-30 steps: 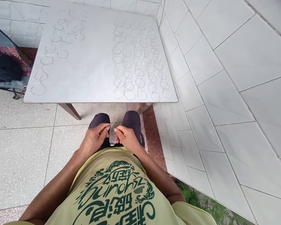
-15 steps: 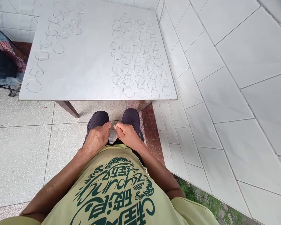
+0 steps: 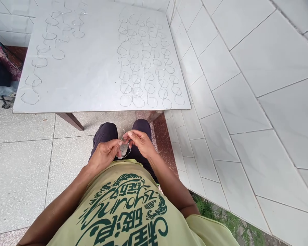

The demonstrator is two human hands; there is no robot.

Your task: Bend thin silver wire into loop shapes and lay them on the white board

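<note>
Both my hands meet above my knees, below the table's front edge. My left hand (image 3: 104,154) and my right hand (image 3: 140,141) each pinch one thin piece of wire (image 3: 125,154), bent into a loop between the fingertips. On the white table (image 3: 92,75) ahead lie several bent wire loops: a dense group of loops (image 3: 147,65) on the right, a sparser group (image 3: 50,51) on the left. Neither hand touches the table.
A white tiled wall (image 3: 246,85) runs along the right, close to the table's edge. Speckled floor tiles (image 3: 20,164) spread to the left. A dark folding seat with fabric (image 3: 1,73) stands at the far left. Green plants (image 3: 220,218) show at the lower right.
The wire between my hands has been bent further into a loop. My right hand has risen slightly, fingertips closer to my left. The view has shifted a little.
</note>
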